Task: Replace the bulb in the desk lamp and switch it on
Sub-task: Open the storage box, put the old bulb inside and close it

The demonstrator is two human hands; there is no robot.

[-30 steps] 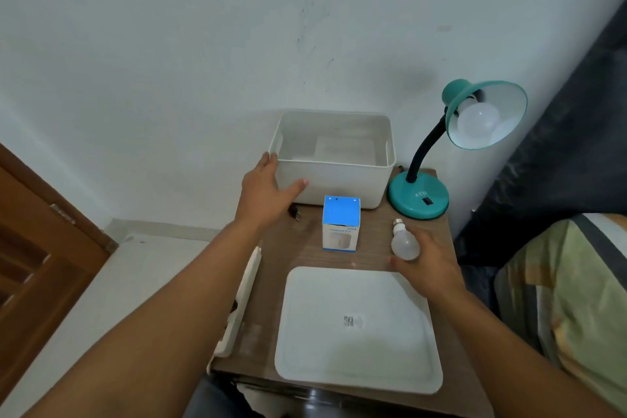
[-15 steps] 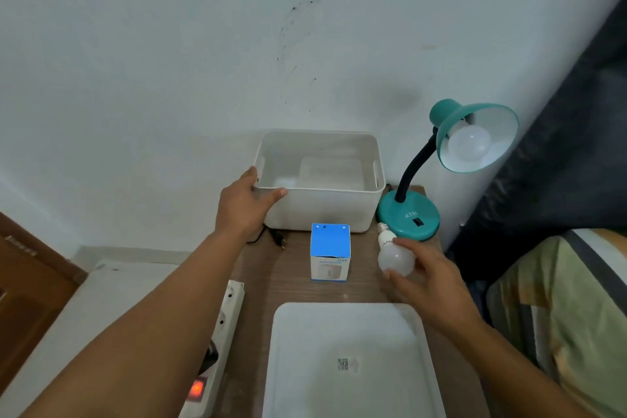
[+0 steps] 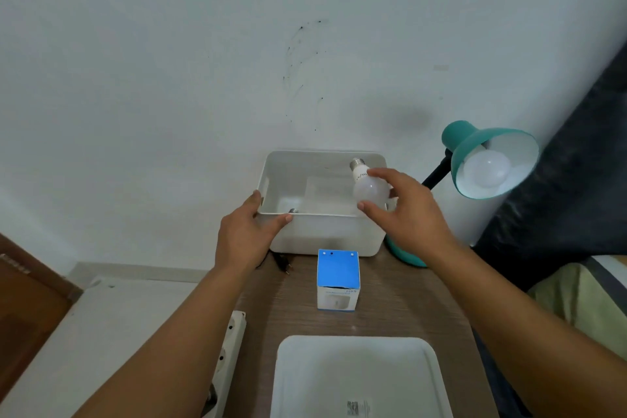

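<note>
— Where's the bulb [image 3: 368, 188]?
— In his right hand [image 3: 409, 212], fingertips pinching it over the white bin [image 3: 325, 231]. Left hand [image 3: 246, 236] grips the bin's rim.
— Any writing?
— Too blurred.

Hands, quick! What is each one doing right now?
Left hand: grips the bin at its front corner.
Right hand: holds a bulb over the bin.

We see a frosted white bulb [image 3: 368, 188] with a metal screw base, tilted base-up over the white bin's [image 3: 325, 231] right side. The teal desk lamp [image 3: 488, 159] stands beside the bin, its own bulb [image 3: 487, 169] fitted and unlit in the shade.
</note>
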